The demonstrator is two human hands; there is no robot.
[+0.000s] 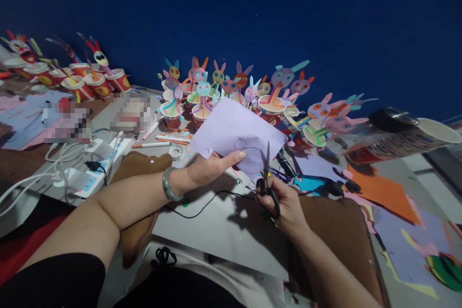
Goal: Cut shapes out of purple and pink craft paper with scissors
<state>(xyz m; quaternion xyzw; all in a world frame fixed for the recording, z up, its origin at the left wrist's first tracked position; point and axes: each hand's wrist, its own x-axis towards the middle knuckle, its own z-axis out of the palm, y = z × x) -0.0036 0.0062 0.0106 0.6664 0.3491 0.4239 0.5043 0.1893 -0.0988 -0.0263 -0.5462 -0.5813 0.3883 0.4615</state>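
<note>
Nearest the camera, along the bottom of the frame, a black cloth garment (173, 293). At the centre, pinching a flat sheet of lilac paper (231, 120) in the grip of the left hand (212, 168), thumb laid over its front. Just right of centre, clasping black-handled metal scissors (266, 173) in the closed grip of the right hand (285, 204), blades close to the sheet's lower right edge; impossible to tell whether biting into it.

Done, as far as visible: a small circle (240, 144) and a larger rounded outline (254, 156) drawn on the sheet. Apparently not yet done: cutting these free of the surrounding paper. Seemingly finished, at upper centre: rabbit-eared coloured paper faces (203, 87) set in paper cups (171, 121). Across the grey desk (224, 231), towards the right: loose coloured paper, including an orange sheet (384, 195).
</note>
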